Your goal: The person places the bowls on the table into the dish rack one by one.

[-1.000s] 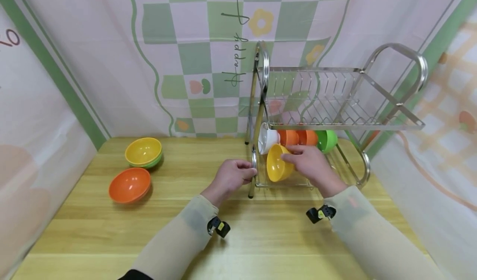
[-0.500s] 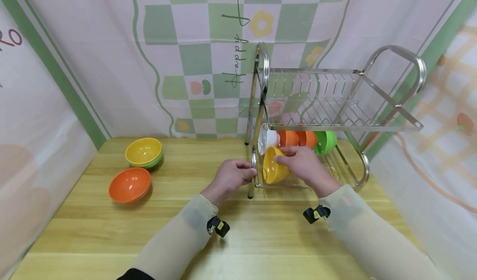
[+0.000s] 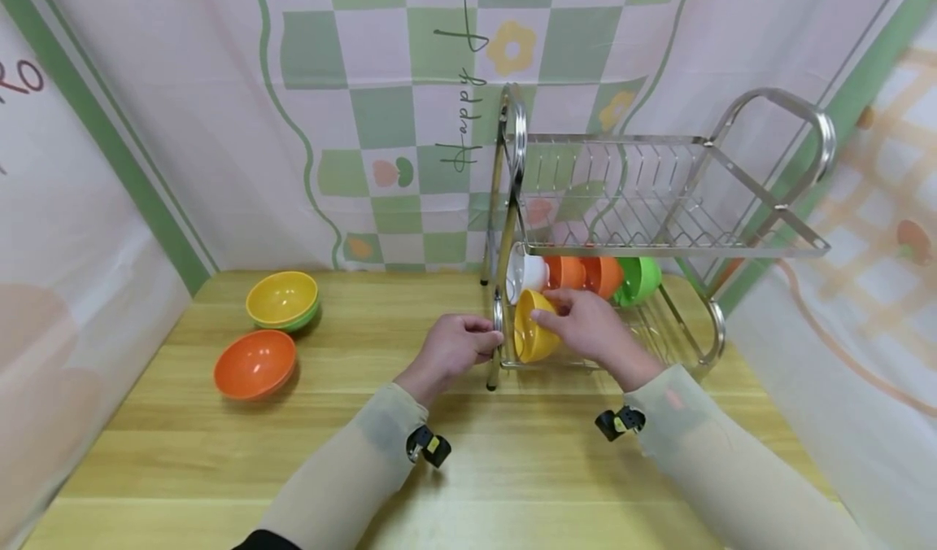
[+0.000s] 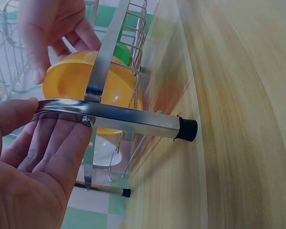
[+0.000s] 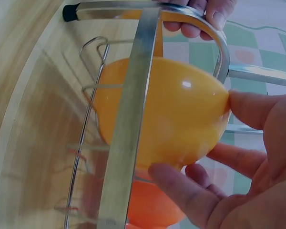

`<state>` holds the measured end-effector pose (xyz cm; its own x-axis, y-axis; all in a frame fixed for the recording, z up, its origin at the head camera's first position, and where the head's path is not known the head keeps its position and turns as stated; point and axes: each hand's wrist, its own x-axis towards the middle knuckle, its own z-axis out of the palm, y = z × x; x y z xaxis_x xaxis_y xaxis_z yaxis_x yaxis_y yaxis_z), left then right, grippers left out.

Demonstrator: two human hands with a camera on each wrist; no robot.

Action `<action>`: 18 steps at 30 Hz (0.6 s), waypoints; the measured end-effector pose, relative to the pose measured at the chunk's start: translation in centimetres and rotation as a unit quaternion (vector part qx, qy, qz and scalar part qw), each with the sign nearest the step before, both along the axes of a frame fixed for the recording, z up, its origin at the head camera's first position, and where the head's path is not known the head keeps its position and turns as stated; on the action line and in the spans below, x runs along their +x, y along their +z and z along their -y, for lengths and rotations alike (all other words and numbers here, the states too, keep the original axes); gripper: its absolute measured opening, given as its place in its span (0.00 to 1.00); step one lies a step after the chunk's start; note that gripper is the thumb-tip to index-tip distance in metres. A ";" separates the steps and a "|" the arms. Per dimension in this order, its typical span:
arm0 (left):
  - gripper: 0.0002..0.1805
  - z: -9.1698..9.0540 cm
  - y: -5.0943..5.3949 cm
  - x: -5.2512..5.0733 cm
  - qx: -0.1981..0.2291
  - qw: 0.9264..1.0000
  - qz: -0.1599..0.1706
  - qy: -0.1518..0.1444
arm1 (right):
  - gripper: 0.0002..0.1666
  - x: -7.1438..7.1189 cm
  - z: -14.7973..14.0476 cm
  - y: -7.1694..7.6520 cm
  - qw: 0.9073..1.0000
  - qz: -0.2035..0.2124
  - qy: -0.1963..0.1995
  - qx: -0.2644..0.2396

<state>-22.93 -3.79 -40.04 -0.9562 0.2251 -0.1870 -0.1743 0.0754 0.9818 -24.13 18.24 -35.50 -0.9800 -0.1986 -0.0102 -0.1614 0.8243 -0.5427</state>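
On the lower tier of the metal rack [image 3: 607, 251], a yellow bowl [image 3: 533, 328] stands tilted on its side at the left front. My right hand [image 3: 596, 330] holds it by the rim, thumb on one side and fingers on the other; in the right wrist view its fingertips touch the yellow bowl [image 5: 167, 109]. My left hand [image 3: 450, 351] grips the rack's left front upright. The left wrist view shows the left hand's [image 4: 38, 167] thumb and fingers on either side of the metal frame [image 4: 128, 114]. A white bowl [image 3: 527, 273] sits right behind the yellow one.
Two orange bowls [image 3: 603, 275] and a green bowl [image 3: 639, 280] stand in the back row of the lower tier. At the table's left, a yellow bowl [image 3: 281, 298] is stacked in a green one, with an orange bowl [image 3: 254, 364] in front. The upper tier overhangs the bowls.
My right hand has moved the yellow bowl left and slightly toward the front, close to the rack's left side. My left hand has stayed on the upright.
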 end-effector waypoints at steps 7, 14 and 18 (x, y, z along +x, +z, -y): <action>0.06 0.2 0.1 0.1 -0.002 1.000 -0.001 -0.005 | 0.36 0.3 -0.7 -0.1 0.999 -0.012 0.033 -0.009; 0.06 0.2 0.0 0.1 -0.008 1.000 -0.005 -0.002 | 0.37 0.8 -0.9 0.2 0.999 0.017 0.019 -0.036; 0.06 0.1 0.0 0.1 -0.007 1.000 -0.005 -0.001 | 0.35 1.0 -1.2 0.4 0.997 0.027 -0.003 -0.072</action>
